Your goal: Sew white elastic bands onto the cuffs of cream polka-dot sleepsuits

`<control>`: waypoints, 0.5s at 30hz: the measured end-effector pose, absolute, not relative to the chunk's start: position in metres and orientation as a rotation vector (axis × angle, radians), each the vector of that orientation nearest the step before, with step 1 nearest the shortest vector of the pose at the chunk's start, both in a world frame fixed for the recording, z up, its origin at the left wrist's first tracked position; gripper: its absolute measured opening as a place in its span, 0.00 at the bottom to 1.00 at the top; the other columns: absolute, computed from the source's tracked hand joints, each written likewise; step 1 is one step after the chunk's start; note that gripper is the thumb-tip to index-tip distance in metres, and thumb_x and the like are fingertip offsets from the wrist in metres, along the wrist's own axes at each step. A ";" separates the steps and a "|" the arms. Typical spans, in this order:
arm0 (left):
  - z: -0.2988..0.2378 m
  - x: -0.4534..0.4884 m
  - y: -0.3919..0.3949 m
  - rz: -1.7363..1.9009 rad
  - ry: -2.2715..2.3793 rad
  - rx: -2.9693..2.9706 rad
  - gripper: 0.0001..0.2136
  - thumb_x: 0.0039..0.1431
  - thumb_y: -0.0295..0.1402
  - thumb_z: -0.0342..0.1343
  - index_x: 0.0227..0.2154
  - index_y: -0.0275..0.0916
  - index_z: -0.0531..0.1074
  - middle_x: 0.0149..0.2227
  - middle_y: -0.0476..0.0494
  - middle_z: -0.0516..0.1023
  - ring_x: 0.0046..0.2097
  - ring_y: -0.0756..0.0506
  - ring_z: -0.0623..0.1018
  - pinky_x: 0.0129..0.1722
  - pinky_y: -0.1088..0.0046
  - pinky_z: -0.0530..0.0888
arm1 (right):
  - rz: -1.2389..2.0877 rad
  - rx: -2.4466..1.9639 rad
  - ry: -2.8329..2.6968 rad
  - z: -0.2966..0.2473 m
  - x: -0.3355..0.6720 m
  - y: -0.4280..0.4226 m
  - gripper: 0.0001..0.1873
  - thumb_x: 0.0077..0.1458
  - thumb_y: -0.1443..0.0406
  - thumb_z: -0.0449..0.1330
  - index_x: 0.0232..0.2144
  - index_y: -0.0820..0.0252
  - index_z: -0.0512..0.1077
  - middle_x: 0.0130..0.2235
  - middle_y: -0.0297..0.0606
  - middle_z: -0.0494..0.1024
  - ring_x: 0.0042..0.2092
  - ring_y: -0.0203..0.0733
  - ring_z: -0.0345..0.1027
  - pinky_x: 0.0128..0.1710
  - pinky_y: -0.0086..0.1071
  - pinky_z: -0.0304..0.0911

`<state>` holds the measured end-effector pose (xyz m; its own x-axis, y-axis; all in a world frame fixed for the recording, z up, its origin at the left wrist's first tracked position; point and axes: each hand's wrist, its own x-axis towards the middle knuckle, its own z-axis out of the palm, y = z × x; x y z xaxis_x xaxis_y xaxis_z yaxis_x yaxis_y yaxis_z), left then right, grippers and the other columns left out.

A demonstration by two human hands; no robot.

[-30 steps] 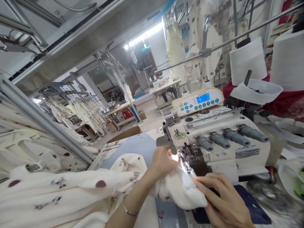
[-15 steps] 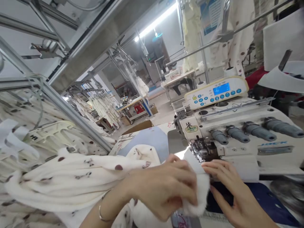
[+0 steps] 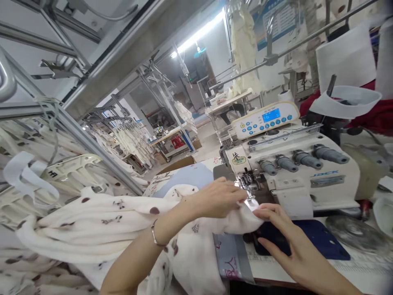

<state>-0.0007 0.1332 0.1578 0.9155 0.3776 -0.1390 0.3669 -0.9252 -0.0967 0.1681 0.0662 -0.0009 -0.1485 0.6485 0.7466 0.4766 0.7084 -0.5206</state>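
Observation:
My left hand [image 3: 218,199] is closed on the edge of a cream fleece garment [image 3: 123,221] printed with brown spots and small animal figures. Its fingertips lie close to the presser foot [image 3: 251,200] of a white overlock sewing machine [image 3: 288,176]. Under the lit foot the cloth edge looks bright white. To the right, my right hand [image 3: 287,235] has its fingertips against the cloth edge, while its thumb stands apart below, over a dark blue plate [image 3: 319,237]. The bulk of the garment drapes across the table's left side and down its front.
The machine's control panel [image 3: 265,119] shows a lit blue display. Hangers [image 3: 73,174] with more spotted garments crowd the left under a metal rail. A white thread stand dish [image 3: 346,102] is at right. Sewing tables and hanging clothes stand farther back.
My left hand has moved up toward the needle area, and the cloth it gripped now lies flatter by the foot. My right hand stays at the cloth edge. The view has shifted slightly right.

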 end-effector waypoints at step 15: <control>0.126 -0.022 0.089 -0.182 -0.768 -3.147 0.19 0.54 0.44 0.55 0.45 0.37 0.67 0.46 0.41 0.75 0.48 0.42 0.70 0.53 0.63 0.64 | -0.344 -0.662 -1.772 0.016 0.162 0.044 0.12 0.56 0.77 0.52 0.40 0.67 0.71 0.39 0.41 0.77 0.46 0.37 0.71 0.47 0.31 0.64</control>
